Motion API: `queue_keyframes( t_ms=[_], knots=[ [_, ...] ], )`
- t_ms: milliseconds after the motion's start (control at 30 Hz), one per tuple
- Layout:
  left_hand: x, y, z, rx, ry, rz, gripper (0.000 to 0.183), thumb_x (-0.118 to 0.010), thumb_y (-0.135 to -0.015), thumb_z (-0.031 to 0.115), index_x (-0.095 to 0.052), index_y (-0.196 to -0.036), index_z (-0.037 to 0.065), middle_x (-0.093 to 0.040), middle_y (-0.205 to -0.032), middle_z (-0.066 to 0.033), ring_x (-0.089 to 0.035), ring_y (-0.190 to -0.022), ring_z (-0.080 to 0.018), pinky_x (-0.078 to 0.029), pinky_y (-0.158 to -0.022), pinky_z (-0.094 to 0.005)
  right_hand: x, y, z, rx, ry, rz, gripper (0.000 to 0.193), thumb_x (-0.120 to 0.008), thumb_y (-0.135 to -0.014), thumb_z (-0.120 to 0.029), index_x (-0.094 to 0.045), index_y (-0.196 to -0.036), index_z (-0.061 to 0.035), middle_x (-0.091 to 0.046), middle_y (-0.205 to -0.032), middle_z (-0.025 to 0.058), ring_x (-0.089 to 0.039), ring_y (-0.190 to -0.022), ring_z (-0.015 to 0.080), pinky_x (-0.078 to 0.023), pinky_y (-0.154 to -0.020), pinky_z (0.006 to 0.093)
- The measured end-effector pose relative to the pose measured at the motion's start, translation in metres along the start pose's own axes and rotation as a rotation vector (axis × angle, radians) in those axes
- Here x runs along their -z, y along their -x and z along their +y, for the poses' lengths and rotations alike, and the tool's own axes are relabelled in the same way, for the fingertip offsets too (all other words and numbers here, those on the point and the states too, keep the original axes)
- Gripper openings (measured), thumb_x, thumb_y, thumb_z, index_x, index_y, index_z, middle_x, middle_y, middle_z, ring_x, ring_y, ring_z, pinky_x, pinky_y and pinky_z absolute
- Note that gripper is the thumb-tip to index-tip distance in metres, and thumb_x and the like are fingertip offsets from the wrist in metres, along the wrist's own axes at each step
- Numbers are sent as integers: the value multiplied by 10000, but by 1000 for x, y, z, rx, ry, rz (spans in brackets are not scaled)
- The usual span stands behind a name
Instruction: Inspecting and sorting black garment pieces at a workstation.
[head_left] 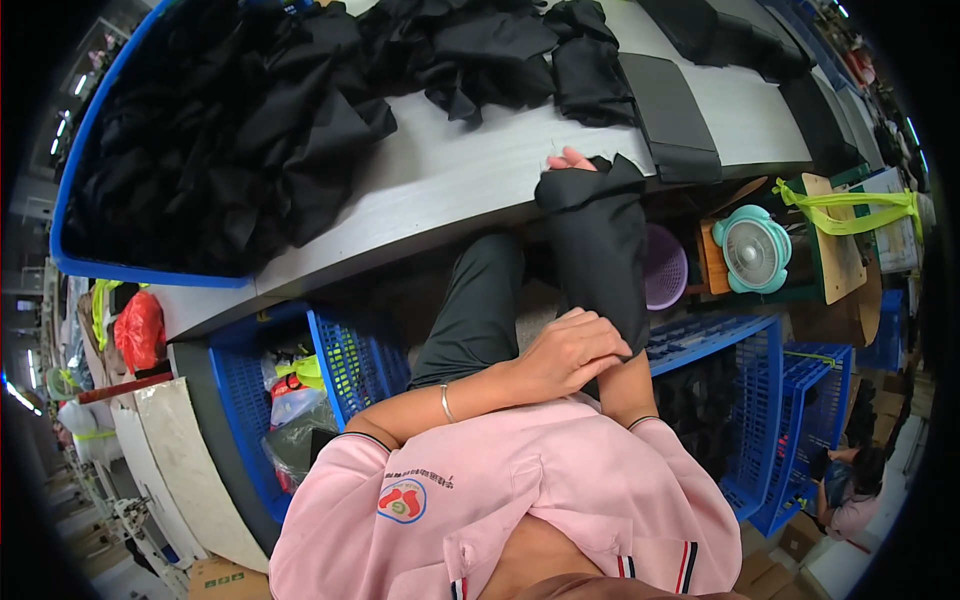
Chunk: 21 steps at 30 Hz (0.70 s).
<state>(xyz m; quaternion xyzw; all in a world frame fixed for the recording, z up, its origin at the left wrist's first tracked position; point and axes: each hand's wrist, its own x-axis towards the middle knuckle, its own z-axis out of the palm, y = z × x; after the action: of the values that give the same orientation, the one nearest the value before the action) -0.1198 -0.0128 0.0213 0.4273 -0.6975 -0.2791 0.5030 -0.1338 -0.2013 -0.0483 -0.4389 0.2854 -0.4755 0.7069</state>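
Note:
A black fabric tube (600, 250) is pulled over my right forearm like a long sleeve. Only the fingertips of my right hand (571, 160) come out of its far end, slightly apart, beside a loose fold of the cloth at the table's front edge. The rest of that hand is hidden inside. My left hand (575, 352), with a silver bangle on its wrist, crosses over and pinches the tube's near edge against my right forearm.
A blue-rimmed bin (150, 270) of crumpled black fabric pieces stands on the grey table (420, 165). Flat black stacks (675, 115) lie further right. Blue crates (365, 365) flank my legs. A purple basket (665, 268) and turquoise fan (755, 250) stand right; another person (855, 490) sits behind.

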Motion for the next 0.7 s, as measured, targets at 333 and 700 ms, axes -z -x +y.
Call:
queue_keyframes(
  t_ms=[333,700],
  knots=[
    [64,-40,-59,215,-438,538,262,-764,-751,80,-747,-1011,103,-564,-1320,-110,-444,-1250,-291,-420,-992,-403,-19,54,-30,-26,-59,-69,550,-544,-1005,-262,-340,-1472,-55,-563,-1243,169,-610,-1026,271,-498,-927,363],
    [77,-52,-64,487,69,451,245,-729,-860,138,-625,-1064,48,-503,-1429,-107,-541,-1147,-189,-410,-993,-324,22,136,-64,74,581,-93,456,-581,-943,-170,-441,-1349,-14,-577,-1244,138,-612,-1011,237,-504,-882,315]
  ],
)
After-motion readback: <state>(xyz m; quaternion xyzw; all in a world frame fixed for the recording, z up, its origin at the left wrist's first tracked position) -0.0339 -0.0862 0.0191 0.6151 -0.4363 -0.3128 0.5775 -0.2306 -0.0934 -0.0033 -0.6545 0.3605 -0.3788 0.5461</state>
